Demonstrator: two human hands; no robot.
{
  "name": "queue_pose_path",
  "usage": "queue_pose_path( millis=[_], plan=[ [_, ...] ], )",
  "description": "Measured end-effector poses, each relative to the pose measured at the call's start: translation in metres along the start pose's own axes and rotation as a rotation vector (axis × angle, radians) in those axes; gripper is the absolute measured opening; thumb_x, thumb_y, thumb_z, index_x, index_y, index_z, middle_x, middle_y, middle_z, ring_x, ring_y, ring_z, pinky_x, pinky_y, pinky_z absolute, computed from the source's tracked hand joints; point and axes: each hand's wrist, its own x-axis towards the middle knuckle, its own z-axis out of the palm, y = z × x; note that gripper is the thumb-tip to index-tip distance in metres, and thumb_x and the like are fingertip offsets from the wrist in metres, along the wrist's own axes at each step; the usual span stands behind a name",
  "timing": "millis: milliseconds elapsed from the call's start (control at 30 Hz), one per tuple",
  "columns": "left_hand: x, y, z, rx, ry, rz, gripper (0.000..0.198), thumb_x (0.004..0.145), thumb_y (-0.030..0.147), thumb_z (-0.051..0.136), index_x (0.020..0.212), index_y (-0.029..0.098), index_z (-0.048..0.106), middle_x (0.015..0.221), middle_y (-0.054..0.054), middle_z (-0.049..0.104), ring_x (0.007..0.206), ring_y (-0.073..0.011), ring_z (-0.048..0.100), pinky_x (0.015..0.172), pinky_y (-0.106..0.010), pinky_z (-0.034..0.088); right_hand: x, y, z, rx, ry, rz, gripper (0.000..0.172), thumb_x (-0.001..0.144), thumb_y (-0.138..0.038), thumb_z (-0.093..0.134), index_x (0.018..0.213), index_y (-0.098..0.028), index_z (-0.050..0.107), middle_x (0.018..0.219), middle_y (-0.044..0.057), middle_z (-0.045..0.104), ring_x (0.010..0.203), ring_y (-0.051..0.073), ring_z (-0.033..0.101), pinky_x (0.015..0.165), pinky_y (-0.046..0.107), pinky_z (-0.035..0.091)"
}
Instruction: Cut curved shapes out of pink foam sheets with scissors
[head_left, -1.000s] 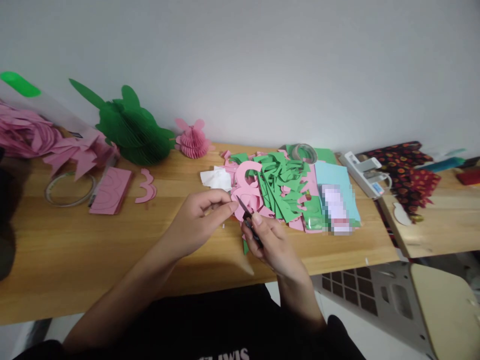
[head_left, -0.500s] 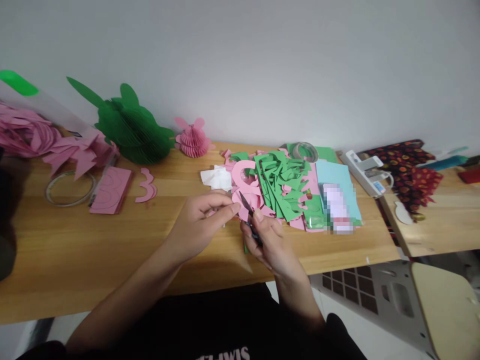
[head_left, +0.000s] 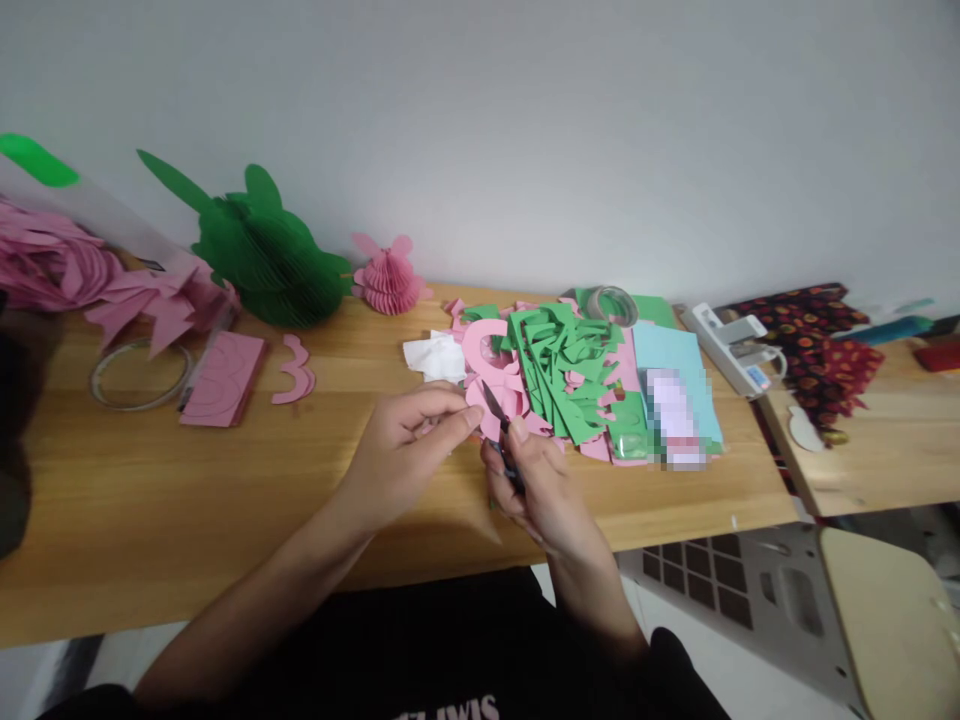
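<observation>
My left hand (head_left: 424,430) pinches a small piece of pink paper (head_left: 491,420) between thumb and fingers. In my right hand (head_left: 536,475) is a pair of scissors (head_left: 494,402), its dark blades pointing up and to the left across the pink paper. The handles are mostly hidden by the fingers. Just beyond both hands lies a heap of green paper scraps (head_left: 566,360), mixed with pink ones. A curved pink paper strip (head_left: 480,340) rests at the heap's left side, and a crumpled white tissue (head_left: 436,356) is beside it.
To the left are a pink paper stack (head_left: 223,380) with drawn outlines, a wavy pink cutout (head_left: 294,370) and a tape roll (head_left: 141,376). A green honeycomb paper figure (head_left: 274,260) and a smaller pink one (head_left: 388,278) stand near the wall. At right are blue paper (head_left: 671,345) and a power strip (head_left: 727,345).
Both hands stay in nearly the same place. The pink paper at the scissor blades has shifted slightly, and the blades sit a little further right. The camera view has moved very slightly.
</observation>
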Motion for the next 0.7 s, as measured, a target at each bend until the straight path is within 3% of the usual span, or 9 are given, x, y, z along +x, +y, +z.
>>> queue_pose_path(
  millis=[533, 700],
  plan=[
    [-0.002, 0.001, 0.001, -0.031, 0.027, -0.057, 0.016, 0.08, 0.021, 0.061, 0.064, 0.018, 0.064, 0.065, 0.001, 0.058, 0.067, -0.0137, 0.052, 0.063, -0.026, 0.043, 0.0, -0.001, 0.004, -0.102, 0.033, -0.02, 0.055, 0.091, -0.068, 0.038, 0.065, -0.02, 0.049, 0.038, -0.009, 0.031, 0.032, 0.007, 0.021, 0.034, 0.023, 0.014],
    [0.003, 0.005, -0.009, 0.051, -0.096, -0.027, 0.019, 0.081, 0.021, 0.061, 0.063, 0.017, 0.064, 0.066, 0.001, 0.058, 0.068, -0.0137, 0.053, 0.066, -0.026, 0.043, -0.003, 0.0, 0.0, -0.154, 0.061, -0.027, 0.053, 0.094, -0.061, 0.04, 0.064, -0.019, 0.051, 0.042, -0.007, 0.036, 0.037, 0.008, 0.029, 0.038, 0.023, 0.019]
  ],
)
